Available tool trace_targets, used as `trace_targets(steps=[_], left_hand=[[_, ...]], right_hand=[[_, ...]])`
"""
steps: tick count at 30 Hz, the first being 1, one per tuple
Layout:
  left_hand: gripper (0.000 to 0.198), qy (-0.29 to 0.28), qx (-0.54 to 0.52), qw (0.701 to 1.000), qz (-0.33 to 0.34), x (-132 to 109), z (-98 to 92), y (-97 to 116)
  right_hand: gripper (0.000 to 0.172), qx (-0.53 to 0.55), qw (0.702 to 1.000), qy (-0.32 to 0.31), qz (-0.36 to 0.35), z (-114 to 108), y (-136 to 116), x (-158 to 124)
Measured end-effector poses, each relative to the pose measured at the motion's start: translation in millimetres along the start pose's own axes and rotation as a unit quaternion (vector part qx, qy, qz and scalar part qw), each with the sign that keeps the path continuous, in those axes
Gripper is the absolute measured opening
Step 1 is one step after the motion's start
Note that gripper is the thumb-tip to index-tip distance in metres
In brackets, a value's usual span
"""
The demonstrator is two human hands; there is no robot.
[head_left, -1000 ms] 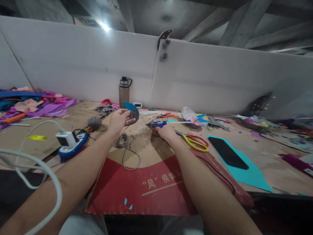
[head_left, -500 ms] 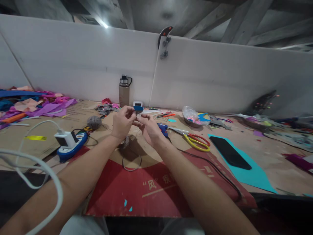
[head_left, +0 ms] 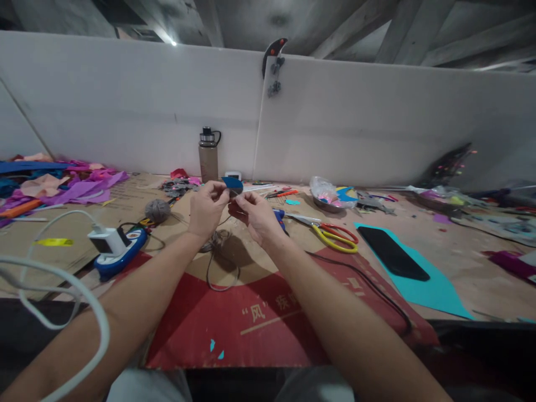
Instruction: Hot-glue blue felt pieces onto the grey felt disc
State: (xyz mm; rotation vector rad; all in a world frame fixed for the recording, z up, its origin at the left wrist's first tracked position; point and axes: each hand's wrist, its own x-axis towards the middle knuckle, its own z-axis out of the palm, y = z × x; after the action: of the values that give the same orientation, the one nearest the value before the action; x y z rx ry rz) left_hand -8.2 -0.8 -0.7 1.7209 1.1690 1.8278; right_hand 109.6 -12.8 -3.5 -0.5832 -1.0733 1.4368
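Observation:
My left hand [head_left: 207,209] pinches a small dark-blue piece [head_left: 233,183] with a curved edge, perhaps felt or card, raised above the cardboard. Close beside it, my right hand [head_left: 257,216] has its thumb and fingertips closed at the lower edge of the same piece. A thin strand seems to run between the fingertips, too fine to make out. Beneath the hands lies a loose tangle of grey yarn [head_left: 218,241], one loop reaching onto the red print of the cardboard [head_left: 201,335]. A blue glue gun [head_left: 280,216] is partly hidden behind my right hand.
Scissors [head_left: 335,237] with red and yellow handles lie to the right, near a black phone [head_left: 391,252] on a turquoise sheet [head_left: 444,298]. On the left are a blue power strip [head_left: 121,257], a grey yarn ball [head_left: 158,210] and coloured scraps [head_left: 71,187]. A bottle [head_left: 208,156] stands behind.
The blue piece has been tilted, so more of its face shows above my fingers. Both hands stay close together, and the view has shifted slightly.

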Motion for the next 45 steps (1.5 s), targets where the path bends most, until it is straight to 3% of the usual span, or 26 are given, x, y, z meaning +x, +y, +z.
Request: trace_targets(steps=[4, 9, 12, 17, 28, 37, 45], left_hand=[[0.016, -0.025, -0.156, 0.981, -0.109, 1.7, 5.3, -5.2], [0.022, -0.034, -0.239, 0.955, -0.174, -1.0, 7.9, 0.2], [0.019, -0.039, -0.252, 0.949, -0.185, -3.0, 8.2, 3.9], [0.017, -0.034, -0.257, 0.946, -0.192, -4.5, 9.7, 5.7], [0.018, -0.069, -0.258, 0.944, -0.193, -4.9, 9.3, 6.4], [0.017, -0.114, -0.267, 0.933, -0.211, -4.0, 5.4, 9.8], [0.011, -0.161, -0.29, 0.909, -0.252, 0.6, 1.8, 8.1]], right_hand=[[0.01, -0.136, 0.988, 0.057, -0.054, -3.6, -1.2, 2.7], [0.01, -0.36, 0.901, 0.126, -0.206, -12.8, -6.7, 4.1], [0.008, -0.404, 0.875, 0.131, -0.233, -16.4, -9.6, 3.5], [0.007, -0.418, 0.861, 0.15, -0.249, -18.9, -12.6, 3.9], [0.017, -0.372, 0.889, 0.131, -0.234, -24.5, -14.2, 9.1], [0.012, -0.2, 0.972, 0.074, -0.099, -30.9, -17.4, 11.2], [0.02, -0.081, 0.996, -0.021, 0.006, -34.0, -29.1, 0.8]])
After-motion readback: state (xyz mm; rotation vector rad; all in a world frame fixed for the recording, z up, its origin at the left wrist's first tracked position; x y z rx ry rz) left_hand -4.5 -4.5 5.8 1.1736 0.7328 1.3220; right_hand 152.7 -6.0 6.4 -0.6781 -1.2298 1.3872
